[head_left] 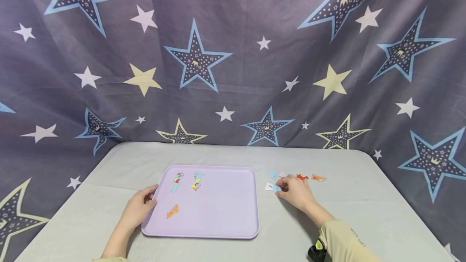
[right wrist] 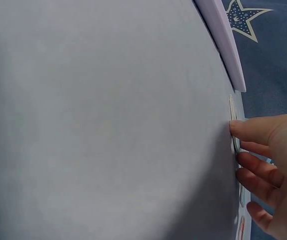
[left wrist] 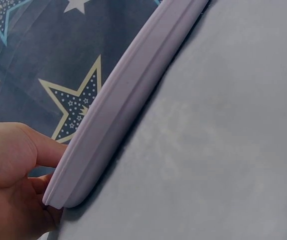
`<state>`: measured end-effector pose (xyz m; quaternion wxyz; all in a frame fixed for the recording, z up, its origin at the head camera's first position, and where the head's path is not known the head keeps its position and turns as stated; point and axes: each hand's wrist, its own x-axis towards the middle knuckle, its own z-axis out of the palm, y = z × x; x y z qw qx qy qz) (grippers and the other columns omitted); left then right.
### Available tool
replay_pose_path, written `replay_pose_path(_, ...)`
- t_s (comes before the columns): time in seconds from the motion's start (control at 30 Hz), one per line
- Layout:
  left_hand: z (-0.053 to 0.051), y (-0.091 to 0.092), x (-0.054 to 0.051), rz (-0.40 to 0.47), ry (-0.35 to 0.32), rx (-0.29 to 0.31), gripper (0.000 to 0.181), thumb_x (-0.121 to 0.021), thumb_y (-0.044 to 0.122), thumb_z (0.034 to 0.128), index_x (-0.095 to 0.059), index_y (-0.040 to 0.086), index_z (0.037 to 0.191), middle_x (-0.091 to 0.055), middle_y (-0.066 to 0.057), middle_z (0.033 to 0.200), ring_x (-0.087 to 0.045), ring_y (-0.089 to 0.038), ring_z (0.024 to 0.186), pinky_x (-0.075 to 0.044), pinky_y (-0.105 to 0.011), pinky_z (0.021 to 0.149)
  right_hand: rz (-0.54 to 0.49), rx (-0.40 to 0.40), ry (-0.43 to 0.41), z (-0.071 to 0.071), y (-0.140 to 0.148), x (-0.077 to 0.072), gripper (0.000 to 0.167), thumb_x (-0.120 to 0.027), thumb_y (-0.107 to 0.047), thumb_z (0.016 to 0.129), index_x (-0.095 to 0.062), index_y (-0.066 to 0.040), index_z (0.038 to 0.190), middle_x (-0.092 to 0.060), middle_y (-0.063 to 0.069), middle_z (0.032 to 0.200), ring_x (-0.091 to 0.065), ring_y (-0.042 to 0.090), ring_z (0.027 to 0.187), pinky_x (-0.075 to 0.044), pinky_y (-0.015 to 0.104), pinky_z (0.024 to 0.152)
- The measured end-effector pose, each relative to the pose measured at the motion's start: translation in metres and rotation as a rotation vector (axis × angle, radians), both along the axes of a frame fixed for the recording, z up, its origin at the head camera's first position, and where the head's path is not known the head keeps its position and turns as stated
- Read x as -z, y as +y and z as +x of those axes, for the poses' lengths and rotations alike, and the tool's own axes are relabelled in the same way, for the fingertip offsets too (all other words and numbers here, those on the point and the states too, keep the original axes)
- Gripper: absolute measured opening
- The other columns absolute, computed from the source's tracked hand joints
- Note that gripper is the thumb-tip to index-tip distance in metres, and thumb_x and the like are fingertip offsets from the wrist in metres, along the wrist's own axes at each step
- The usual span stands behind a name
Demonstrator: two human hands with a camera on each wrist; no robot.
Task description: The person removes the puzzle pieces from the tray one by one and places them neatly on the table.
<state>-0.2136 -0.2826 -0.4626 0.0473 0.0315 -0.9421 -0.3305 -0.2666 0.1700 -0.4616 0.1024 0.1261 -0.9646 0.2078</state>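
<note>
Worktop (head_left: 284, 235) in grey: holding the purple tray (head_left: 218, 207) on its left side with left hand (head_left: 138, 207), pinching a blue piece (head_left: 276, 188) beside a white piece (head_left: 269, 186) with right hand (head_left: 296, 192), right of the tray

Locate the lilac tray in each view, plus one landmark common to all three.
Head: lilac tray in the lower half, left of centre, seen from above.
Left wrist: lilac tray side-on, a diagonal band from lower left up to the top edge.
Right wrist: lilac tray near the upper right, only a short stretch of its edge, cut off by the frame top.
Shared landmark: the star-patterned backdrop.
</note>
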Motion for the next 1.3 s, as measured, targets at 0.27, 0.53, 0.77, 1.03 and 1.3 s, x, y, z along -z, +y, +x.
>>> replay_pose_path(0.27,0.0,-0.001,-0.001,-0.002,-0.002,0.003,0.047,-0.055,0.008,0.0839,-0.045,-0.006,0.128,-0.051,-0.011,0.094,-0.046,-0.021,0.084,-0.037,-0.034,0.072,-0.005,-0.009,-0.019,0.0,0.0,-0.001,0.02,-0.075,-0.022,0.066,-0.07,-0.018,0.085,-0.056,-0.008,0.076,-0.052,0.008,0.073,-0.036,0.04,0.072)
replay_pose_path(0.53,0.0,0.0,0.0,0.002,0.003,-0.005,0.048,-0.054,0.008,0.0832,-0.046,-0.006,0.128,-0.051,-0.011,0.094,-0.046,-0.021,0.083,-0.037,-0.032,0.071,0.034,-0.021,-0.015,0.0,-0.001,-0.004,0.025,-0.076,-0.025,0.065,-0.069,-0.017,0.088,-0.056,-0.007,0.077,-0.052,0.009,0.074,-0.036,0.041,0.073)
replay_pose_path(0.77,0.0,-0.001,-0.001,-0.002,0.003,0.005,0.048,-0.055,0.008,0.0837,-0.045,-0.006,0.128,-0.051,-0.011,0.094,-0.046,-0.021,0.083,-0.037,-0.033,0.071,0.033,-0.029,0.025,-0.002,-0.012,-0.009,0.029,-0.075,-0.026,0.066,-0.069,-0.016,0.093,-0.06,-0.004,0.085,-0.057,0.014,0.082,-0.036,0.044,0.077)
replay_pose_path(1.03,0.001,0.0,-0.002,0.002,0.004,0.004,0.048,-0.055,0.007,0.0835,-0.045,-0.006,0.128,-0.051,-0.012,0.094,-0.046,-0.022,0.083,-0.037,-0.033,0.071,-0.063,-0.089,0.041,-0.005,-0.041,-0.011,0.026,-0.073,-0.024,0.071,-0.069,-0.015,0.095,-0.061,-0.003,0.086,-0.057,0.013,0.08,-0.034,0.043,0.081)
replay_pose_path(1.3,0.001,0.001,-0.003,-0.002,0.003,0.001,0.048,-0.055,0.007,0.0829,-0.045,-0.006,0.128,-0.052,-0.012,0.094,-0.047,-0.022,0.083,-0.036,-0.034,0.071,-0.092,-0.212,0.087,0.0,-0.084,-0.016,0.024,-0.072,-0.024,0.072,-0.068,-0.015,0.095,-0.062,-0.004,0.087,-0.057,0.011,0.078,-0.034,0.038,0.077)
